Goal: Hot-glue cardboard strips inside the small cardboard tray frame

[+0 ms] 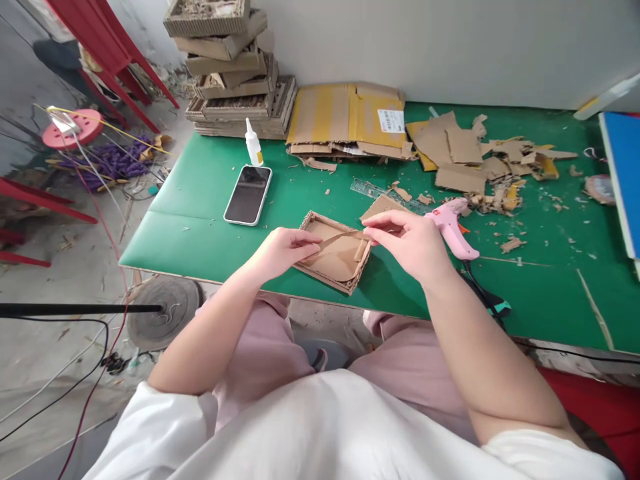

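A shallow cardboard tray [336, 267] with corrugated walls lies on the green table [200, 220] near its front edge. Across it stretches a thin cardboard strip [339, 238]. My left hand [284, 250] pinches the strip's left end, fingers closed. My right hand [407, 241] pinches its right end over the tray's right wall. A pink glue gun [453, 227] lies just right of my right hand, its cord running off the front edge.
A phone [248, 195] lies face up left of the tray, a white glue bottle [253, 143] behind it. Flattened boxes [350, 120], cardboard scraps [480, 160] and a clear ruler [380, 192] fill the back. Stacked cardboard trays [235, 67] stand at the far left corner. A blue board [623, 173] is at the right.
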Available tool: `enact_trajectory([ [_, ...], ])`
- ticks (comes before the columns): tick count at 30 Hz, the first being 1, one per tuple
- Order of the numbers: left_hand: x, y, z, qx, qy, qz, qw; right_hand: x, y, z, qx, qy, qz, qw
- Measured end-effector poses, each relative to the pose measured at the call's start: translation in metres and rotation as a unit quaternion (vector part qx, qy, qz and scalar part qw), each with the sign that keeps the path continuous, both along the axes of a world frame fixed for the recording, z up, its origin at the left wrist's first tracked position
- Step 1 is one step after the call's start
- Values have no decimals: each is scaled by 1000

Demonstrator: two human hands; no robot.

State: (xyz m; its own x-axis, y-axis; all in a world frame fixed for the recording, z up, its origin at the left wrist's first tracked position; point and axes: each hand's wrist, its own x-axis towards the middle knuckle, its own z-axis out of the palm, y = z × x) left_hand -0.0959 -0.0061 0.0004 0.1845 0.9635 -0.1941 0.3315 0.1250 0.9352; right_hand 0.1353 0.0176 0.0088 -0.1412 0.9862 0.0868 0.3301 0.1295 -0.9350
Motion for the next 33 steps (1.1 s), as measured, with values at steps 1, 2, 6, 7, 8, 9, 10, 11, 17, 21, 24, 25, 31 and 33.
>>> enact_trajectory([
  [1, 2, 2, -1, -12, -17, 2, 1000, -1, 3, 1, 22, 23, -12, 999],
  [2, 6, 3, -2, -27, -48, 10, 998, -2, 6, 2, 50, 49, -27, 997],
  [6, 24, 1, -7, -70, -217, 97, 969, -11, 8, 4, 127, 139, -111, 976],
  [7, 28, 0, -7, -69, -241, 116, 961, -14, 6, 3, 110, 134, -113, 978],
  [8, 33, 0, -7, -64, -257, 129, 956, -17, 2, 2, 84, 115, -98, 985],
  [9, 37, -1, -6, -58, -265, 137, 953, -20, -2, 1, 56, 85, -70, 992],
  [10, 41, -1, -4, -47, -269, 140, 952, -23, -6, 0, 36, 57, -38, 997],
  [11, 44, -2, -2, -36, -269, 143, 952, -26, -9, 0, 24, 33, -12, 999],
  [17, 60, -2, 7, -11, -245, 152, 957, -28, -12, 7, 48, -19, 3, 999],
  [21, 67, -3, 5, 48, -192, 157, 967, -26, -10, 7, 101, -74, -10, 992],
  [24, 70, -4, 1, 111, -114, 168, 973, -27, -11, 4, 128, -101, -13, 987],
  [25, 70, -5, -1, 136, -85, 167, 973, -27, -11, 4, 128, -104, -15, 986],
  [31, 71, -7, -7, 345, 76, 164, 921, -27, -11, -1, 15, -4, -21, 1000],
  [33, 72, -8, -8, 383, 86, 161, 905, -27, -10, -5, -42, 67, -5, 997],
])
